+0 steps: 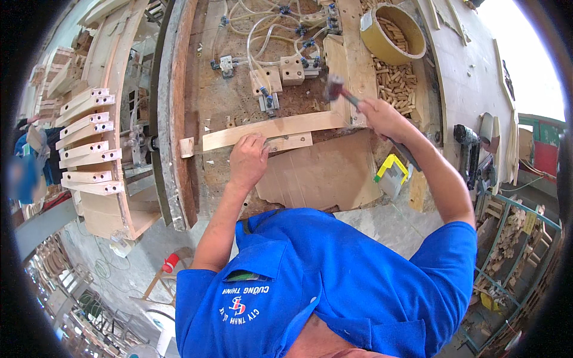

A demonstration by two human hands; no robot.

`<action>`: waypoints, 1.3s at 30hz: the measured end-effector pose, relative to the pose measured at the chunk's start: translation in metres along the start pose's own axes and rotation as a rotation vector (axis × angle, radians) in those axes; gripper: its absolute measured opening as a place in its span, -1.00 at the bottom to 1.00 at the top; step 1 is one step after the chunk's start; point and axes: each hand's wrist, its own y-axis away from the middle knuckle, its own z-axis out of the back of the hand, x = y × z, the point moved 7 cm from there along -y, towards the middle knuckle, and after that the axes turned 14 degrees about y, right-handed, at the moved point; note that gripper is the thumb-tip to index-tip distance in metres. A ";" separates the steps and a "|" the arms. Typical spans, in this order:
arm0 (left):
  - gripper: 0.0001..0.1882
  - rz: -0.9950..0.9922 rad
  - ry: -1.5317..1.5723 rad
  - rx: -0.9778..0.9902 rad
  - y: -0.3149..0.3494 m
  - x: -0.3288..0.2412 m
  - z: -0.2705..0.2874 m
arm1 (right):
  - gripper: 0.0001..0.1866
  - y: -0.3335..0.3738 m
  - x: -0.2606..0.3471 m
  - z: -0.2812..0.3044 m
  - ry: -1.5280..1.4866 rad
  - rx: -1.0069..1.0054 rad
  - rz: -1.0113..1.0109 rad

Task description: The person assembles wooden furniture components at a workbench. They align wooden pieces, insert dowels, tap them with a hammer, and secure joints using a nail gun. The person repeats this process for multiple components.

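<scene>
My right hand (pixel 385 119) is wrapped round the dark handle of a hammer (pixel 350 97). Its metal head hangs over the bench, just beyond the right end of a long pale wooden strip (pixel 280 126). With bent fingers, my left hand (pixel 248 156) grips the near edge of that strip left of its middle. A shorter wooden piece with holes (pixel 290 142) lies against the strip's near side, partly hidden by my left hand. Beyond the strip stand small pneumatic cylinders (pixel 270 105) with wooden blocks and clear air hoses (pixel 262 39).
A yellow round tub (pixel 373 37) of wooden dowels stands at the far right, above loose dowels (pixel 394 86). Cardboard (pixel 322 173) covers the near bench. A nail gun (pixel 467 140) lies right. Drilled wooden parts (pixel 89 152) are stacked left. A yellow-edged tool (pixel 393 174) sits near my right forearm.
</scene>
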 end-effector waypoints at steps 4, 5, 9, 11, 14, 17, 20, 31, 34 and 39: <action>-0.66 -0.027 -0.010 0.032 -0.002 -0.003 -0.001 | -0.65 -0.020 -0.008 -0.021 0.064 -0.366 0.160; -0.66 -0.045 -0.020 0.049 -0.006 -0.006 0.000 | -0.67 -0.024 -0.013 -0.034 0.139 -0.409 0.184; -0.65 -0.056 -0.055 0.044 -0.007 -0.002 -0.003 | -0.66 -0.009 -0.017 -0.038 0.249 -0.218 0.218; -0.64 -0.021 -0.044 0.065 -0.002 -0.001 -0.005 | -0.64 0.006 -0.030 -0.036 -0.036 -0.251 0.064; -0.63 -0.052 -0.072 0.061 0.000 0.000 -0.006 | -0.60 0.040 -0.043 -0.013 -0.303 -0.365 -0.073; -0.63 -0.024 -0.044 0.085 -0.002 0.001 -0.005 | -0.63 0.090 -0.040 0.050 -0.419 -0.688 0.029; -0.65 -0.015 -0.064 0.082 0.000 0.000 -0.003 | -0.59 0.153 -0.019 0.111 -0.501 -0.975 0.115; -0.67 -0.033 -0.071 0.058 0.002 -0.006 -0.004 | -0.51 0.111 -0.005 0.027 -0.432 -1.403 0.318; -0.68 -0.086 -0.035 0.066 -0.003 -0.008 -0.008 | -0.66 0.036 -0.065 -0.108 -0.069 -0.841 -0.007; -0.69 0.024 -0.036 0.097 0.020 0.002 -0.006 | -0.65 0.071 0.002 -0.012 -0.621 -0.761 0.146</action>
